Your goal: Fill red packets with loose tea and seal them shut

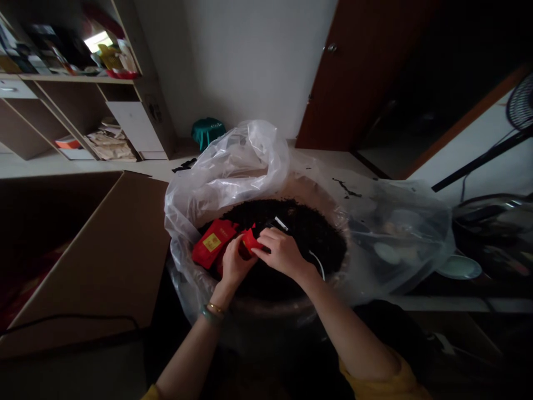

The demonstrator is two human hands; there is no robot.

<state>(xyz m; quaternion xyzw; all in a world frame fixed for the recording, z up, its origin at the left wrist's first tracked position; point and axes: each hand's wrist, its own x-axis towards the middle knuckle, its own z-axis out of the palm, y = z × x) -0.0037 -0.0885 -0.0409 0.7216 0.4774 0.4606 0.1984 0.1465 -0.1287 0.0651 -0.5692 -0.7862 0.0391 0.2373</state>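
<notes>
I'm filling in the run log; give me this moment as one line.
left hand: holding red packet; right hand: pinching same packet; beside: yellow-labelled red bag; below: dark loose material; around: clear plastic

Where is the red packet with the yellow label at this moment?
In the head view, this red packet lies left of centre, on dark loose material inside a translucent plastic bag, just left of the left hand.

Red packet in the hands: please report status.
Left hand, right hand: both grip red packet. Packet above dark material. Labelled red packet close by; nothing visibly blocking.
</notes>
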